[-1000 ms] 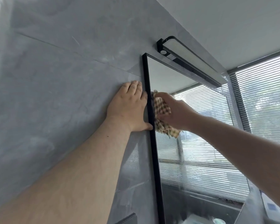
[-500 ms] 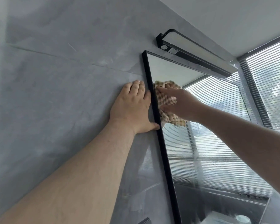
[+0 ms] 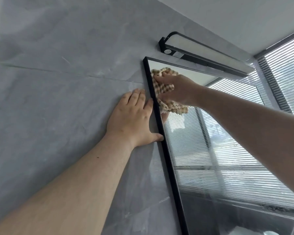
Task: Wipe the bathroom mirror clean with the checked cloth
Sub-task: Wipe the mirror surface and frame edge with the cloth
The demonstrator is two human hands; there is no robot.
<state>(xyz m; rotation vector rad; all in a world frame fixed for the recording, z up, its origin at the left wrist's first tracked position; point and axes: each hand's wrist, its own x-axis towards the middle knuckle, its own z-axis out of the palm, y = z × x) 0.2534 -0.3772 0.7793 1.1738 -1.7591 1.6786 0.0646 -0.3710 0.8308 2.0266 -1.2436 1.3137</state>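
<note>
Grey stone-look tile covers the wall (image 3: 58, 85) to the left of the mirror (image 3: 210, 158), whose thin black frame (image 3: 166, 155) runs slantwise down the view. The checked cloth (image 3: 160, 87), beige and brown, is bunched against the glass in the mirror's upper left corner, just inside the frame and just below its top edge. The right hand (image 3: 178, 89) grips it, fingers curled round the bundle and pressing it to the glass; a loose end hangs below the hand. The left hand (image 3: 132, 117) lies flat on the tile just beside the frame, fingers straight and together, holding nothing, its thumb tip touching the frame. The right forearm crosses in front of the mirror from the right and hides part of the glass. Above the mirror a long black light bar (image 3: 202, 53) is fixed to the wall, close to the frame's top. To the right a window with slatted blinds (image 3: 285, 77) meets the white ceiling (image 3: 227, 17); the blinds are reflected across most of the glass. Faint streaks show lower down the glass.
</note>
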